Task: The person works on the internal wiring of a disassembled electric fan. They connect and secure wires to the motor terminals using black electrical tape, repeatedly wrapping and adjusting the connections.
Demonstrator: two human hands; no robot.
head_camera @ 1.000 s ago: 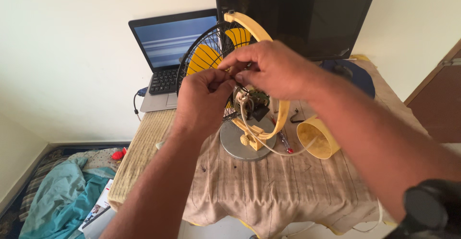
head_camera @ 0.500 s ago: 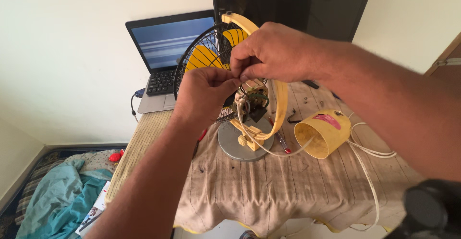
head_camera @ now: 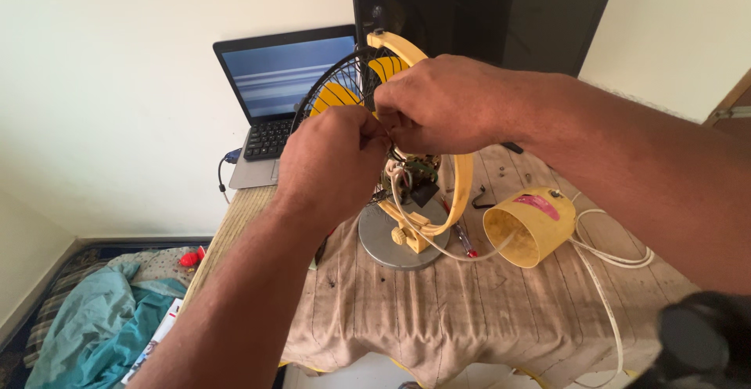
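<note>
Yellow fan (head_camera: 415, 225) stood mid-bench; left hand (head_camera: 332, 162) and right hand (head_camera: 446, 103) pinched its wires together, hiding the motor. Empty yellow housing (head_camera: 530, 226) lay at three o'clock, laptop (head_camera: 278, 107) at eleven.

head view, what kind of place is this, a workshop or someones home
Most likely a room in a home used as a makeshift repair spot: a cloth-covered table, an open laptop against the wall, and clothes heaped on the floor.
</note>
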